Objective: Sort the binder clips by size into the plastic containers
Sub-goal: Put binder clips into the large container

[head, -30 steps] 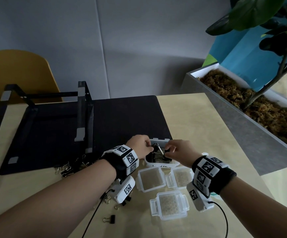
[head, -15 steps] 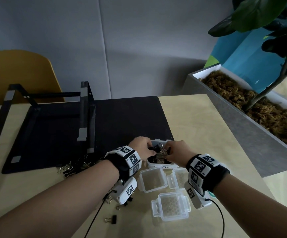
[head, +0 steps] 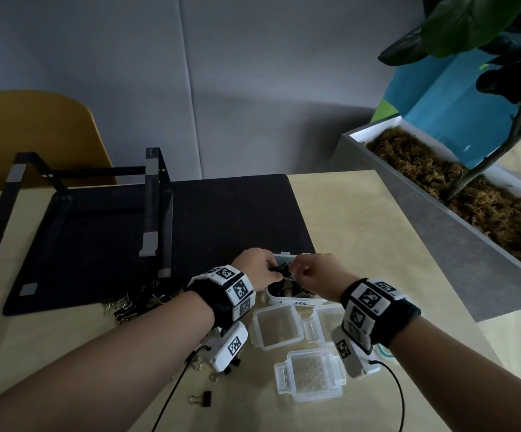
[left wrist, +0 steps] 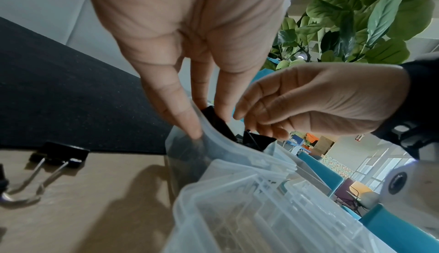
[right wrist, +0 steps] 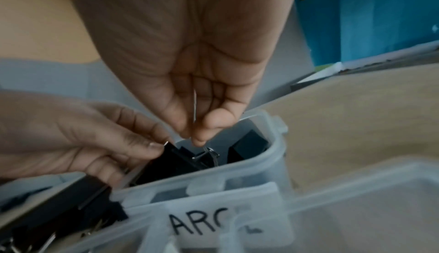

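Note:
A clear plastic container [head: 284, 302] with a handwritten label [right wrist: 213, 219] holds several large black binder clips. Both hands meet above it. My left hand [head: 276, 274] pinches the black body of a large binder clip [left wrist: 213, 123] at the container's rim, with one finger outside the wall. My right hand [right wrist: 192, 135] pinches that clip's wire handle [right wrist: 194, 106] between thumb and finger. Three small clear containers [head: 278, 327] [head: 324, 322] [head: 310, 374] sit open in front, with no clips showing inside them.
Loose binder clips [head: 134, 304] lie by the black mat [head: 221, 219], and more lie under my left wrist [head: 203, 399]. A black metal stand [head: 156, 207] sits on the mat. A long planter [head: 471, 213] borders the table on the right.
My two hands have drawn closer together over the labelled container, both keeping hold of the clip. The small containers have not moved.

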